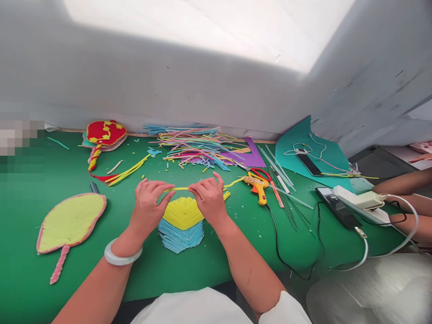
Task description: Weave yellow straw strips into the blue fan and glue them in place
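Observation:
A yellow pipe cleaner (182, 189) is stretched level between my two hands. My left hand (148, 204) pinches its left end, and my right hand (209, 198) pinches it further right; a yellow length continues past that hand toward the glue gun. Just below, on the green table, lies a flat piece of pipe cleaners in V-shaped rows, with a yellow upper part (182, 211) and a blue lower part (180, 236). To the right of my right hand, a yellow hot glue gun (259, 188) lies beside red-handled pliers (261, 173).
A yellow leaf-shaped fan (70, 220) lies left, and a red fan (106, 131) behind it. Loose pipe cleaners (199, 141) are heaped by the wall. At right are glue sticks (280, 166), a phone (334, 204), a power strip (361, 202), trailing cords and another person's arms (405, 186).

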Action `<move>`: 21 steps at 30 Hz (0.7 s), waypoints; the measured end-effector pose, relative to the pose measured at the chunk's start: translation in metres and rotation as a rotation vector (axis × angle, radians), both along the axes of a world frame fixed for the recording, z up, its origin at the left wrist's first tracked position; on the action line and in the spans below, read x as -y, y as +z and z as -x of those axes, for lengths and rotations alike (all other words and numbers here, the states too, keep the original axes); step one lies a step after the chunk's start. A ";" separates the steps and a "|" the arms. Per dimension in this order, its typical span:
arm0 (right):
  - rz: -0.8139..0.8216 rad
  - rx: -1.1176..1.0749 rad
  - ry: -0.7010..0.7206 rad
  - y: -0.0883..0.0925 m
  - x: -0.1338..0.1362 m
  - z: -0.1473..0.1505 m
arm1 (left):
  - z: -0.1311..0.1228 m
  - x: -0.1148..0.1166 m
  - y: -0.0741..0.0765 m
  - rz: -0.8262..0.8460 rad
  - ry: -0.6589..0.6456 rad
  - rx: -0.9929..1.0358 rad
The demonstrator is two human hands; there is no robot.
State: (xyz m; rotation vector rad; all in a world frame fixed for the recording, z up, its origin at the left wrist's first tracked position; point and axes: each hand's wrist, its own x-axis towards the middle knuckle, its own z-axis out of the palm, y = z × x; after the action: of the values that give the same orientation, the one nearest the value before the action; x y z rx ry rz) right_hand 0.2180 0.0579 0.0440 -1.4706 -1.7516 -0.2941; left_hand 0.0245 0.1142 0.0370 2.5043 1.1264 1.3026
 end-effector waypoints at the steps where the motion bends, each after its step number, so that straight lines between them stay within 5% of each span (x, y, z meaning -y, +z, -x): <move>1: 0.001 0.016 0.003 -0.001 0.000 0.001 | -0.001 0.001 -0.001 -0.021 -0.007 -0.017; 13: 0.049 0.085 0.081 -0.003 0.002 0.013 | -0.005 0.007 0.000 -0.038 -0.074 -0.079; 21: -0.007 0.038 -0.003 0.002 0.000 0.001 | 0.002 0.001 0.005 -0.028 -0.050 -0.035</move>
State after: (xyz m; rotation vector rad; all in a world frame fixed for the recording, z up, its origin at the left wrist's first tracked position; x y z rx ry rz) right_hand 0.2171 0.0574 0.0461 -1.4709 -1.7773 -0.3319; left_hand 0.0223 0.1133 0.0418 2.5680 1.0529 1.2755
